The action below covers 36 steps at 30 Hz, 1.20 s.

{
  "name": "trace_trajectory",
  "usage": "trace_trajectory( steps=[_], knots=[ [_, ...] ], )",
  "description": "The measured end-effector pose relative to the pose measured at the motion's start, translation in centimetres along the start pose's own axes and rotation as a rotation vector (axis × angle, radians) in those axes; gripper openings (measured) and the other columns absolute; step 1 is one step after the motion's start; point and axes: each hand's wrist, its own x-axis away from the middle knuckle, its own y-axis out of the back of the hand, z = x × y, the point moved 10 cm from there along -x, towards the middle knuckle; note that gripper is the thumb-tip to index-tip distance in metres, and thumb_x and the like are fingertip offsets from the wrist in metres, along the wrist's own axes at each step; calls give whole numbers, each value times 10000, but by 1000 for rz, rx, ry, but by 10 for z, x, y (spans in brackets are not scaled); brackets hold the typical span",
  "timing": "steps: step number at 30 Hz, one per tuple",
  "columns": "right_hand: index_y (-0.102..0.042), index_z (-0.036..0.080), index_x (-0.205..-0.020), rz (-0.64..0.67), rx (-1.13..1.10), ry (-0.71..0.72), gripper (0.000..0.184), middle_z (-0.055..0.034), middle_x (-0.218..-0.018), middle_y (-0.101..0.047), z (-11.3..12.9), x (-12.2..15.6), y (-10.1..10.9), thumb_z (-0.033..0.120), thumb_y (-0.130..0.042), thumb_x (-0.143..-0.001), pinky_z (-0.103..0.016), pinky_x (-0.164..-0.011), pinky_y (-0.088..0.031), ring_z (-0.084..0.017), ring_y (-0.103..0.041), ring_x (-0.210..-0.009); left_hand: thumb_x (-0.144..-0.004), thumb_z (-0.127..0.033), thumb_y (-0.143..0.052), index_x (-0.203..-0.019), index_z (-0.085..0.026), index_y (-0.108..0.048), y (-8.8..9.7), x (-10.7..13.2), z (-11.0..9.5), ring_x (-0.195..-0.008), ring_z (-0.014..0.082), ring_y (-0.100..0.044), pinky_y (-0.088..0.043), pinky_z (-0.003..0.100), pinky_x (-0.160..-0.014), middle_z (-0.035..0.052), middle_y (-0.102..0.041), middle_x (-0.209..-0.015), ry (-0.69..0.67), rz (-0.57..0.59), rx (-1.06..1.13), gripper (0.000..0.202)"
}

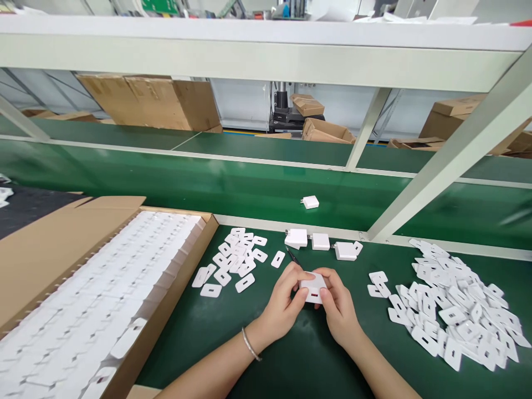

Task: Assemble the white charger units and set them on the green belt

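Note:
Both hands meet over the green mat, gripping one white charger block (312, 289) with a small red slot on its near face. My left hand (283, 302) pinches its left side, and a thin dark tool pokes out above the fingers. My right hand (338, 305) has its fingers pressed on the right side and front. A silver bracelet (250, 344) circles my left wrist. Three more white chargers (320, 241) lie in a row just beyond my hands.
An open cardboard box (174, 288) full of white chargers fills the left. Small white plates lie in a loose group (235, 259) left of my hands and a big heap (455, 307) on the right. One charger (310, 202) sits on the green conveyor (208, 183); a slanted frame post (453, 155) rises right.

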Motion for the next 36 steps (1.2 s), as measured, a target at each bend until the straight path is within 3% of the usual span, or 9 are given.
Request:
trace_trajectory(
  steps=[8,13,16,19,21,26,30,34,36],
  knots=[
    [-535,271,-1314,-2,-22,-72,374,-74,-1102,-701,-10,-5,3,529,-482,-1049,-314,-670,-594,-199,-689,-835,-1092,-516,-379,-1266,-246,-618,-6,-3,27,-1041,228,-587,-492,357,-939,72,-610,-1188,281,29,283,401],
    [-414,315,-1530,94,51,-29,589,-113,-1511,-523,-3,-3,-6,365,-628,-984,-440,-1086,-538,-270,-591,-1328,-1019,-418,-591,-1235,-245,-595,-9,-6,35,-1054,237,-614,-532,356,-904,66,-615,-1154,357,32,440,277],
    [-285,336,-1624,144,144,41,768,-113,-1542,-482,4,-1,-11,283,-652,-952,-480,-1153,-479,-276,-545,-1364,-1022,-372,-598,-1185,-260,-580,13,-8,16,-1047,233,-618,-548,372,-887,63,-579,-1131,152,-80,216,198],
    [-227,351,-1639,95,234,94,844,-103,-1456,-529,8,-2,-5,259,-668,-925,-478,-1108,-507,-259,-593,-1229,-992,-299,-650,-1093,-281,-571,63,4,-25,-1133,246,-580,-522,432,-969,60,-528,-1177,-227,-426,-157,129],
    [-300,347,-1599,42,297,96,761,-97,-1394,-554,7,-4,2,264,-655,-931,-471,-1065,-531,-251,-604,-1162,-988,-286,-660,-1088,-275,-559,87,11,-33,-1156,253,-560,-515,430,-948,69,-518,-1187,-288,-592,-336,143],
    [-443,303,-1468,-82,390,104,529,-90,-1254,-595,4,-10,18,285,-599,-964,-457,-978,-564,-235,-620,-1053,-953,-432,-709,-1100,-231,-584,111,1,-8,-1103,239,-593,-528,353,-856,78,-551,-1139,-131,-670,-192,278],
    [-486,285,-1408,-97,431,146,471,-82,-1216,-602,5,-12,16,266,-597,-951,-425,-923,-571,-218,-622,-983,-891,-465,-770,-1053,-229,-606,100,-6,32,-884,160,-616,-518,271,-769,26,-615,-1005,165,-576,241,330],
    [-530,237,-1307,-179,579,149,369,-81,-1106,-606,6,-14,26,196,-545,-941,-392,-832,-565,-229,-615,-937,-817,-417,-839,-1034,-232,-631,104,-7,34,-895,151,-624,-533,253,-772,14,-638,-1015,235,-591,448,353],
    [-557,203,-1157,-274,765,106,295,-87,-1038,-584,7,-14,44,97,-504,-886,-392,-809,-542,-249,-602,-940,-813,-400,-837,-1019,-221,-642,87,-11,35,-840,159,-636,-556,286,-753,19,-650,-992,349,-439,589,336]
  ],
)
